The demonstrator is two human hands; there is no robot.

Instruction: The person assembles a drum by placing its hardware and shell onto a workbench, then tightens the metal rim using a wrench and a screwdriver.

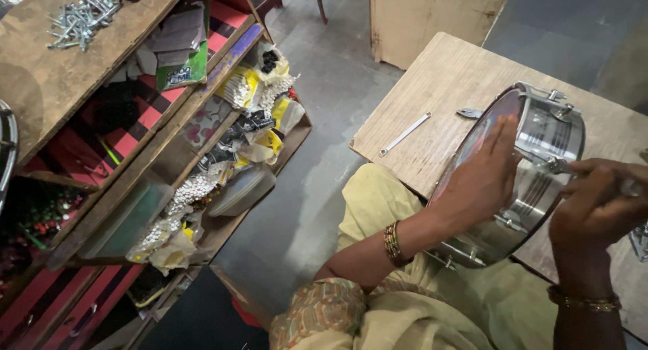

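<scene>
A shiny metal drum [540, 161] with tension lugs stands on its edge against a low wooden board [439, 80], resting on my lap. My left hand [482, 178] lies flat on the drum's skin, fingers together, steadying it. My right hand [597, 205] is closed around a small metal tool at a lug on the drum's rim; the tool's end is mostly hidden by my fingers.
A flat spanner [403, 134] and pliers [469, 113] lie on the board. To the left stands a wooden shelf unit [135, 141] with loose bolts [81, 16], packets of small hardware [256, 100] and a plastic tub [239, 191]. Grey concrete floor [317, 188] lies between.
</scene>
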